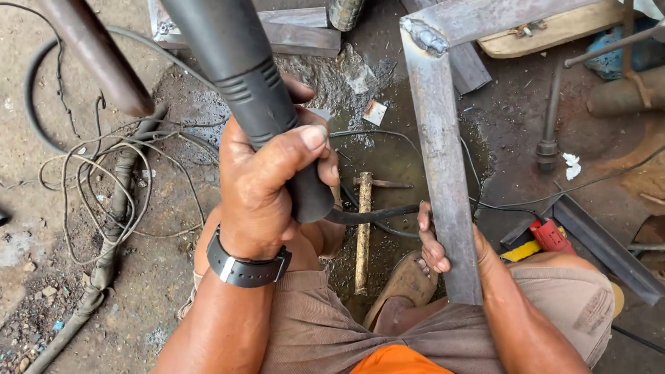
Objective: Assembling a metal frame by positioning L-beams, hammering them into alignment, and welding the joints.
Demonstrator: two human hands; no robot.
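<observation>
clutching one black tool handle point(256, 100) in left hand point(268, 183), right hand point(434, 246) grip wrapped around one welded steel frame point(442, 181)

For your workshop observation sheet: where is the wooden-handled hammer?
The hammer lies on the dirty floor at the head view's centre, between the left hand and the steel bar.

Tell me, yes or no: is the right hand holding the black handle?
No, the left hand grips the black handle; the right hand holds the steel bar.

Black wristwatch point(247, 267) on left wrist, brown trousers point(318, 339), orange shirt point(395, 370), brown sandal point(407, 282).
</observation>
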